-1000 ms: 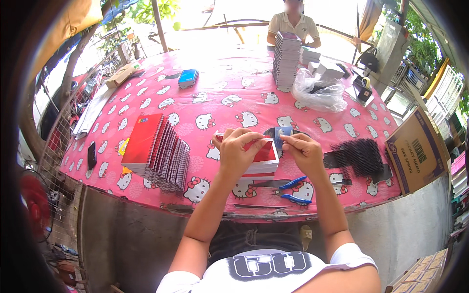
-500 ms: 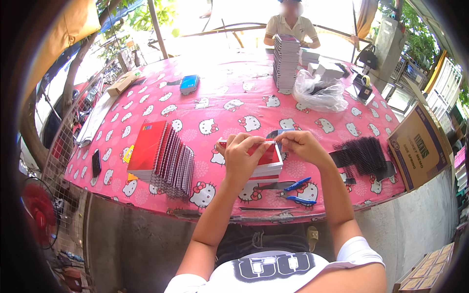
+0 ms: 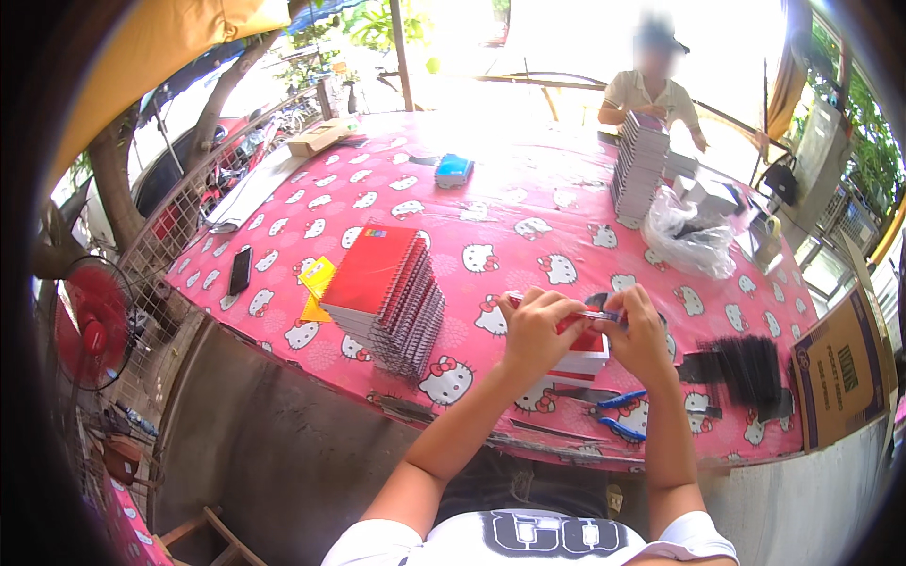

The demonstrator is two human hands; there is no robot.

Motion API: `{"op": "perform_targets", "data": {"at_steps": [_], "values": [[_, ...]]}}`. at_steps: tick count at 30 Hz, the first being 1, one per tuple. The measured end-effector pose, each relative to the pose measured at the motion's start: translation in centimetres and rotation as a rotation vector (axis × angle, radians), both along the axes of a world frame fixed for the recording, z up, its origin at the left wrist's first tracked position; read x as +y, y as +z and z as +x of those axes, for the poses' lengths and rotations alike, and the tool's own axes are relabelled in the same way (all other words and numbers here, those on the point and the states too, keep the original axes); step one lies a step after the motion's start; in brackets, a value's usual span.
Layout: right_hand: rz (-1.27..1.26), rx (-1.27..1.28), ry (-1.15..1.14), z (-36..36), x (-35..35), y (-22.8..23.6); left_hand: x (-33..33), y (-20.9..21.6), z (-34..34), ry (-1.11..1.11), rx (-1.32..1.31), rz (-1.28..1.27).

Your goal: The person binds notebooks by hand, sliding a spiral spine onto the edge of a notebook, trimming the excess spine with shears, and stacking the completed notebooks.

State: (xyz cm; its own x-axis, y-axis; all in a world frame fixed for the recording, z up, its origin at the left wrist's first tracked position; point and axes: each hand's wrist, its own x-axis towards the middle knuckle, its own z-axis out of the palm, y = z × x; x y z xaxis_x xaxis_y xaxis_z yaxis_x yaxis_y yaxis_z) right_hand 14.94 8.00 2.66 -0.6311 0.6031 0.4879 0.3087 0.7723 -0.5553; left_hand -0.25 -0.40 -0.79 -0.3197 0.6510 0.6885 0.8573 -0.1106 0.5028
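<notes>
- Head view: left hand (image 3: 545, 330) pinched a red notebook (image 3: 589, 342), right of centre.
- Right hand (image 3: 640, 325) curled at its edge, hold unclear.
- Wire-coiled stack (image 3: 389, 292) stood centre left.
- Curved pliers (image 3: 623, 400) lay lower right.

We count two hands, one left hand (image 3: 545, 328) and one right hand (image 3: 642, 328), plus one co-worker (image 3: 649, 92), one red fan (image 3: 92, 332), one phone (image 3: 240, 272) and one pair of blue-handled pliers (image 3: 623, 399). We make out one stack of red spiral notebooks (image 3: 376, 278), one red-covered pile (image 3: 587, 360), one tall stack (image 3: 641, 170) and one small blue stack (image 3: 454, 170), each too tight to number. We also find one clear plastic bag (image 3: 692, 247), one brown carton (image 3: 843, 368), and one heap of black coils (image 3: 746, 377), uncountable singly.
</notes>
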Motion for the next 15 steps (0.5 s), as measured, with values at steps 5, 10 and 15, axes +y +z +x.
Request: {"op": "perform_targets", "data": {"at_steps": [5,10,15], "values": [[-0.031,0.021,0.003,0.1,-0.7,0.6,-0.1,-0.4,0.1,-0.021,-0.044,0.007],[-0.09,0.102,-0.007,0.1,0.2,0.1,0.3,-0.2,0.3,-0.019,-0.032,0.041],[-0.063,0.062,0.036,-0.3,-0.8,0.5,-0.3,-0.3,0.2,0.012,-0.005,0.036]]}}
